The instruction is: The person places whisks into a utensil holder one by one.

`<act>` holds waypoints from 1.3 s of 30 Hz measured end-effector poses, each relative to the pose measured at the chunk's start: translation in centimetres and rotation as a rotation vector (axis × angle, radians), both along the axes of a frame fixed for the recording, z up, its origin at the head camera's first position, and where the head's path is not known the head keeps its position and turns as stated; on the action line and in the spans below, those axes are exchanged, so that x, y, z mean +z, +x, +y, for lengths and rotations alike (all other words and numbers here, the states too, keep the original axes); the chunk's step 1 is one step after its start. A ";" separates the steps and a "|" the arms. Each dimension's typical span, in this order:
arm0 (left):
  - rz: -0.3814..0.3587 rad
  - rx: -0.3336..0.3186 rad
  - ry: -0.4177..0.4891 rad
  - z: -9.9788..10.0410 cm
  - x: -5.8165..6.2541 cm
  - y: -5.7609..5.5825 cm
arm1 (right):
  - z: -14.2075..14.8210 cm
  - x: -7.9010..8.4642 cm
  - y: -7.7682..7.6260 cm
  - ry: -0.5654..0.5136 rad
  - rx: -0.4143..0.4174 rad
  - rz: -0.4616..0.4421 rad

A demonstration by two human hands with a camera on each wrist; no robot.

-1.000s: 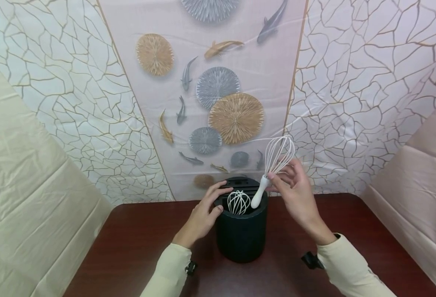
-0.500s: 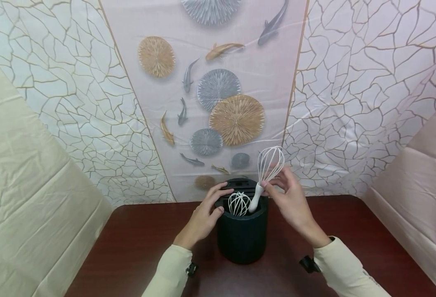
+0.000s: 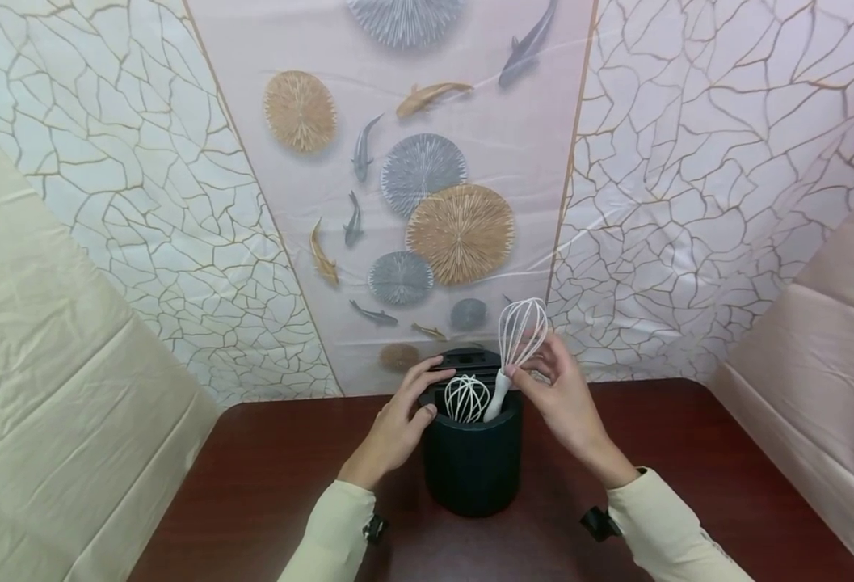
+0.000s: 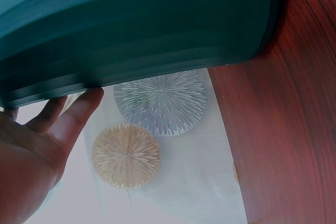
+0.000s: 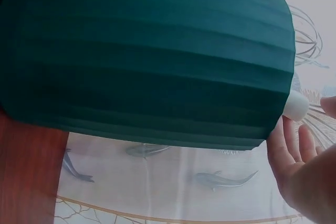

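A dark green ribbed utensil holder (image 3: 473,465) stands upright on the table, with slots along the back of its top. Inside its opening, the wire head of one white whisk (image 3: 467,398) shows; the rest of that whisk is hidden. My right hand (image 3: 563,402) pinches a second white whisk (image 3: 499,394) near the top of its handle, wires upward and tilted right. That handle's lower end is inside the opening. On the left side of the rim, my left hand (image 3: 397,420) grips the holder with thumb in front and fingers toward the back.
The reddish-brown table (image 3: 281,493) extends to both sides of the holder. Close behind it hangs a patterned cloth (image 3: 463,234) with fish and round motifs. Pale cloth panels flank the table left and right.
My right hand has brought the second whisk down and to the left, so its handle end now sits inside the holder's opening. The left hand keeps its place on the rim.
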State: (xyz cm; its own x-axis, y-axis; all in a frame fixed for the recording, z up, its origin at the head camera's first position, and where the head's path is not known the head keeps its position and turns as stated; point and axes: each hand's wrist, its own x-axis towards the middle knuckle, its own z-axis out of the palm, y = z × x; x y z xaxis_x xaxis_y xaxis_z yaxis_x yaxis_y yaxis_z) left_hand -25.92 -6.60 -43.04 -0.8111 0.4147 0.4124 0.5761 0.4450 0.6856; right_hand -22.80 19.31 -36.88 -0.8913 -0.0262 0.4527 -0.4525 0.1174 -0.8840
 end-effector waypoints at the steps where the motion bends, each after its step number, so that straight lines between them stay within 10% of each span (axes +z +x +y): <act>1: 0.000 -0.002 0.000 0.0 0.0 0.0 | 0.0 0.0 0.0 0.009 -0.005 -0.002; 17: -0.024 0.003 0.006 0.0 -0.1 0.1 | 0.0 -1.2 0.2 0.148 0.005 0.021; 27: -0.022 0.004 0.004 0.1 0.0 0.1 | -0.7 -2.0 0.6 0.361 -0.142 0.015; 39: -0.003 0.002 0.010 0.1 0.1 0.1 | -0.2 -2.5 0.9 0.381 -0.083 -0.023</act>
